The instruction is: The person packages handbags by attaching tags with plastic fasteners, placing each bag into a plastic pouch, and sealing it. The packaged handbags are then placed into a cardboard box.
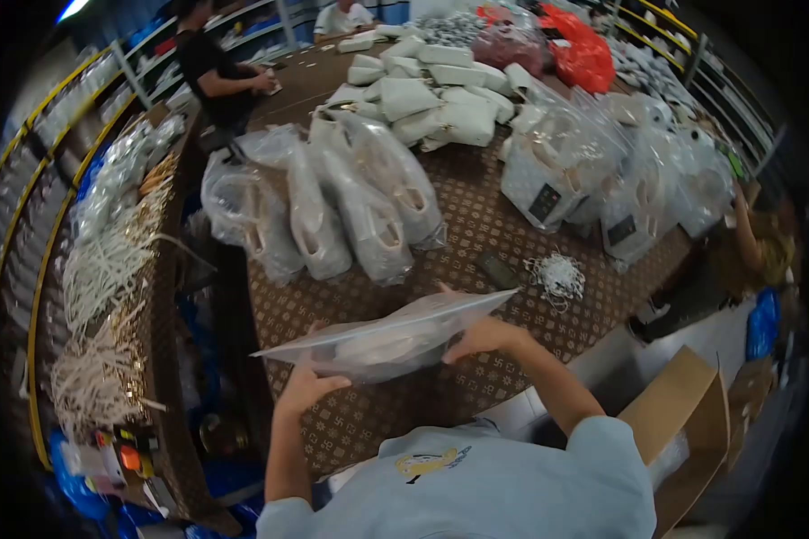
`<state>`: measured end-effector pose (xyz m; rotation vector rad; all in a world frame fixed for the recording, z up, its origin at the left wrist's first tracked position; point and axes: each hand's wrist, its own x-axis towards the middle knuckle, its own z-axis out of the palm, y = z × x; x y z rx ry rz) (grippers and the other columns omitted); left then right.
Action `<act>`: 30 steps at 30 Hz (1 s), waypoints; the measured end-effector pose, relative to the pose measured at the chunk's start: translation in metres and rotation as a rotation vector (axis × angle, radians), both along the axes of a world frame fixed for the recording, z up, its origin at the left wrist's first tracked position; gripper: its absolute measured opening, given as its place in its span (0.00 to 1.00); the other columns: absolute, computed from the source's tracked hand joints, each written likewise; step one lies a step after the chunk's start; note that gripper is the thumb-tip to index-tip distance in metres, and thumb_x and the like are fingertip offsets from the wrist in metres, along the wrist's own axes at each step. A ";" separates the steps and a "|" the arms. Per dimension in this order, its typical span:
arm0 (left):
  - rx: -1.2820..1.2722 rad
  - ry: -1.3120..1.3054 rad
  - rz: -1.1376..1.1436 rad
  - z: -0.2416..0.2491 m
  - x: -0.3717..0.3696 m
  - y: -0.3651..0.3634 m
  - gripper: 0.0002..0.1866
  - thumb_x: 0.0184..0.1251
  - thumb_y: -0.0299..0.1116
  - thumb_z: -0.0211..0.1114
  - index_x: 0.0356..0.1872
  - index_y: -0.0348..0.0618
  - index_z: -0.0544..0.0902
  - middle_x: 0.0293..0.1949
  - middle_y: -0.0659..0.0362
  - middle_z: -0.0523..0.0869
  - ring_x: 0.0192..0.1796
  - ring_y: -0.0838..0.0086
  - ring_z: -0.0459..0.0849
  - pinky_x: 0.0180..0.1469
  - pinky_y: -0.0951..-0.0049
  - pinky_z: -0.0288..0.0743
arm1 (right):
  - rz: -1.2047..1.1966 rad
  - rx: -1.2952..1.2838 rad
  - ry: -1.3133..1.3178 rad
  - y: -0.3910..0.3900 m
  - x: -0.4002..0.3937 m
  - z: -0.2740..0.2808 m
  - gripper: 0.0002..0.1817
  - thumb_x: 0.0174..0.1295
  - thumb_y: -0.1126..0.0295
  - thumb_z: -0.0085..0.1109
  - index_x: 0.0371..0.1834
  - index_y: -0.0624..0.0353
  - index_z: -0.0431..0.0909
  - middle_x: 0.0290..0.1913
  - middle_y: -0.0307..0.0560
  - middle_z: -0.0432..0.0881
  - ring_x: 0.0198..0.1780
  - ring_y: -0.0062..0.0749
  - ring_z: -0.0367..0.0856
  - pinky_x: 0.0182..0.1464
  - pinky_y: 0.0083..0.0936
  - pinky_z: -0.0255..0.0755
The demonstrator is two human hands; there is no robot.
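Observation:
A clear plastic bag [391,340] with something pale inside is held up over the patterned brown table by both hands. My left hand [310,386] grips its left end, thumb on the near side. At the right end, my right hand [476,340] is closed on the same bag, with some fingers behind it. Just beyond lie several plastic-wrapped pale bags [319,202]. A small bundle of white cords [557,277] and a dark green packet [497,269] rest on the table to the right of the held bag.
A pile of pale pouches [431,90] sits at the back, with wrapped bags [566,166] on the right. Straps [103,278] cover a left side table. Two people are at the far side and another is at the right. An open cardboard box [679,404] stands lower right.

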<state>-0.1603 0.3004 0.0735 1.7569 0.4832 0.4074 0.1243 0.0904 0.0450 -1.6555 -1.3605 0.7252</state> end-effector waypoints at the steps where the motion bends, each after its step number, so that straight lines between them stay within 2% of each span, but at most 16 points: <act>1: -0.059 0.068 0.076 -0.009 0.008 -0.005 0.43 0.41 0.34 0.75 0.61 0.33 0.63 0.55 0.53 0.74 0.56 0.66 0.72 0.58 0.67 0.65 | -0.030 0.157 0.163 0.014 -0.013 -0.004 0.53 0.39 0.57 0.74 0.69 0.58 0.53 0.67 0.55 0.60 0.68 0.46 0.58 0.68 0.35 0.52; 3: -0.108 0.160 0.087 -0.012 0.022 -0.010 0.39 0.42 0.32 0.73 0.58 0.32 0.67 0.51 0.54 0.78 0.51 0.66 0.75 0.54 0.69 0.68 | -0.097 0.050 0.159 0.015 -0.012 -0.001 0.38 0.41 0.64 0.72 0.59 0.57 0.68 0.56 0.53 0.74 0.58 0.44 0.72 0.61 0.33 0.63; 5: -0.189 0.186 0.277 -0.001 0.029 -0.015 0.30 0.45 0.29 0.69 0.52 0.32 0.70 0.43 0.58 0.80 0.43 0.68 0.78 0.47 0.70 0.71 | -0.235 0.056 0.087 -0.003 -0.022 -0.003 0.31 0.41 0.66 0.71 0.53 0.57 0.73 0.50 0.51 0.77 0.52 0.43 0.76 0.56 0.32 0.68; 6: -0.184 0.199 0.240 -0.004 0.032 -0.014 0.30 0.45 0.29 0.69 0.52 0.32 0.70 0.43 0.58 0.80 0.43 0.68 0.78 0.47 0.70 0.71 | -0.303 0.056 0.000 -0.012 -0.024 0.000 0.25 0.42 0.68 0.71 0.47 0.57 0.77 0.45 0.50 0.80 0.47 0.42 0.79 0.50 0.31 0.72; 8: -0.301 -0.101 0.048 -0.006 0.037 -0.011 0.25 0.51 0.30 0.66 0.52 0.34 0.71 0.43 0.59 0.80 0.41 0.69 0.78 0.46 0.69 0.72 | -0.365 0.025 0.035 -0.050 -0.018 0.018 0.24 0.42 0.69 0.70 0.46 0.57 0.77 0.46 0.50 0.80 0.45 0.40 0.80 0.48 0.29 0.73; 9: -0.317 -0.233 -0.047 0.005 0.047 -0.019 0.27 0.57 0.35 0.65 0.57 0.35 0.69 0.50 0.56 0.79 0.49 0.68 0.78 0.51 0.69 0.70 | -0.389 -0.013 0.062 -0.077 -0.014 0.027 0.22 0.43 0.70 0.70 0.45 0.58 0.78 0.46 0.50 0.79 0.43 0.39 0.80 0.45 0.27 0.73; 10: -0.323 -0.224 -0.060 0.015 0.058 -0.028 0.27 0.57 0.35 0.65 0.57 0.35 0.69 0.50 0.56 0.79 0.49 0.68 0.78 0.51 0.69 0.70 | -0.509 0.035 0.043 -0.108 -0.009 0.032 0.21 0.44 0.71 0.69 0.44 0.58 0.78 0.44 0.49 0.80 0.42 0.35 0.80 0.44 0.25 0.74; 12: -0.295 -0.160 0.055 0.027 0.076 -0.044 0.33 0.58 0.41 0.65 0.62 0.36 0.66 0.58 0.51 0.74 0.60 0.65 0.72 0.59 0.68 0.66 | -0.887 0.038 0.119 -0.181 -0.005 0.036 0.17 0.46 0.74 0.67 0.42 0.61 0.79 0.40 0.43 0.81 0.42 0.28 0.79 0.42 0.24 0.74; 13: -0.292 0.015 0.018 0.013 0.073 -0.034 0.33 0.60 0.42 0.65 0.64 0.37 0.65 0.62 0.50 0.70 0.67 0.64 0.65 0.64 0.68 0.61 | -1.058 0.143 0.377 -0.226 0.002 0.012 0.16 0.48 0.75 0.65 0.42 0.62 0.78 0.41 0.41 0.80 0.43 0.26 0.78 0.42 0.25 0.74; 15: -0.302 0.141 0.041 -0.017 0.068 -0.039 0.30 0.61 0.40 0.64 0.63 0.37 0.67 0.61 0.51 0.72 0.65 0.64 0.67 0.63 0.68 0.62 | -1.251 0.287 0.374 -0.304 0.004 0.031 0.19 0.53 0.77 0.61 0.50 0.61 0.74 0.44 0.42 0.79 0.44 0.24 0.78 0.42 0.22 0.74; 18: -0.290 0.410 0.057 -0.057 0.052 -0.048 0.26 0.63 0.36 0.62 0.60 0.37 0.70 0.59 0.53 0.74 0.62 0.66 0.71 0.61 0.69 0.64 | -1.675 0.345 0.206 -0.414 0.021 0.010 0.17 0.55 0.72 0.63 0.48 0.62 0.74 0.43 0.42 0.80 0.42 0.24 0.79 0.39 0.20 0.74; 20: -0.272 0.542 0.046 -0.068 0.053 -0.059 0.24 0.64 0.35 0.61 0.59 0.37 0.71 0.57 0.53 0.75 0.59 0.67 0.73 0.59 0.70 0.66 | -1.813 0.386 0.150 -0.432 0.050 0.009 0.17 0.55 0.70 0.65 0.46 0.62 0.74 0.43 0.41 0.80 0.42 0.23 0.79 0.38 0.19 0.74; 22: -0.301 0.585 -0.002 -0.071 0.061 -0.068 0.24 0.64 0.34 0.62 0.58 0.35 0.72 0.54 0.54 0.77 0.55 0.69 0.75 0.57 0.70 0.68 | -1.913 0.644 -0.027 -0.431 0.114 0.003 0.17 0.55 0.67 0.67 0.43 0.64 0.74 0.41 0.40 0.80 0.40 0.21 0.78 0.34 0.17 0.72; 24: -0.266 0.590 -0.012 -0.065 0.076 -0.073 0.24 0.64 0.34 0.62 0.58 0.34 0.72 0.54 0.53 0.78 0.54 0.69 0.76 0.56 0.70 0.68 | -1.970 0.414 -0.026 -0.464 0.202 -0.046 0.18 0.54 0.65 0.67 0.44 0.63 0.75 0.37 0.41 0.81 0.37 0.23 0.78 0.34 0.21 0.70; 26: -0.229 0.593 -0.006 -0.051 0.087 -0.078 0.23 0.64 0.34 0.62 0.58 0.34 0.72 0.53 0.53 0.78 0.54 0.69 0.76 0.56 0.70 0.69 | -2.033 0.276 -0.319 -0.433 0.267 -0.046 0.18 0.54 0.63 0.67 0.43 0.60 0.75 0.32 0.44 0.80 0.34 0.28 0.77 0.37 0.25 0.69; 30: -0.140 0.622 0.046 -0.043 0.077 -0.074 0.24 0.63 0.35 0.62 0.57 0.34 0.72 0.52 0.52 0.79 0.53 0.69 0.76 0.55 0.70 0.69 | -1.992 0.219 -0.331 -0.376 0.361 -0.051 0.19 0.53 0.62 0.65 0.46 0.58 0.74 0.35 0.50 0.80 0.37 0.40 0.77 0.42 0.31 0.69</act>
